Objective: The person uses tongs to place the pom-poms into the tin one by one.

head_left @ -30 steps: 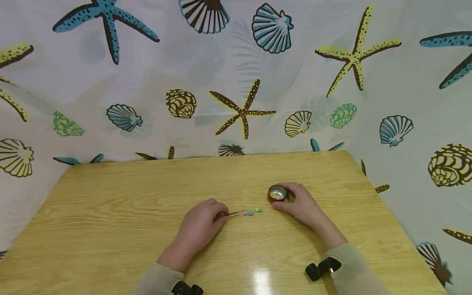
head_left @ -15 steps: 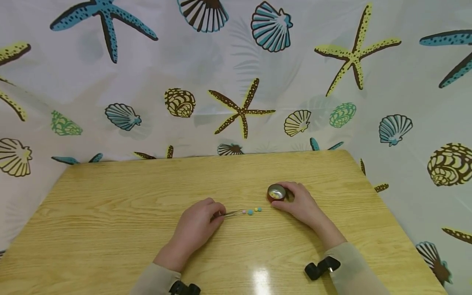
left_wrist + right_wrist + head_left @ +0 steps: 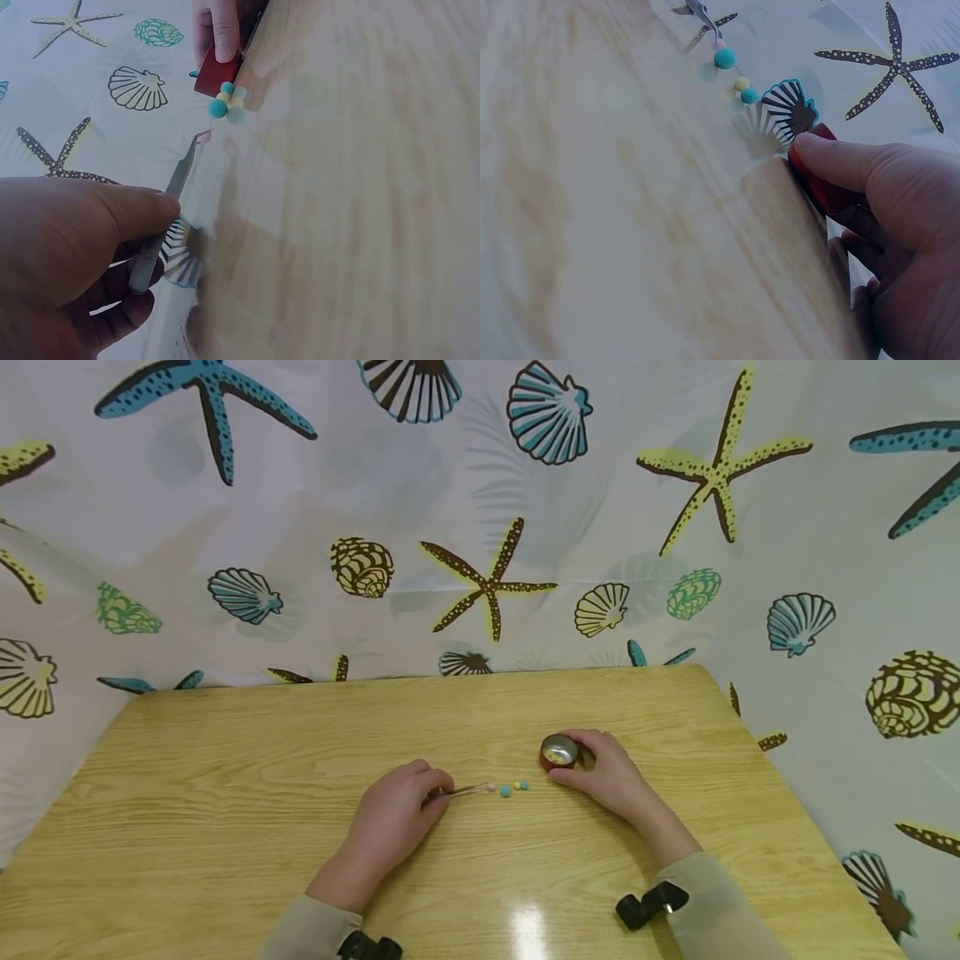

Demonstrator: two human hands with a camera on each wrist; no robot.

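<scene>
cup point(image 3: 559, 751) contents: too small | right hand point(image 3: 889, 247): cut off

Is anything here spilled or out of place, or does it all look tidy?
A few small pompoms lie loose on the wooden table, just beside the little red cup that already holds some. The left hand points tweezers at a pink one; the right hand steadies the cup. Nothing looks damaged or tipped.

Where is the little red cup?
In the head view the red cup stands on the table, right of centre, held by the right hand, near the small balls.
</scene>
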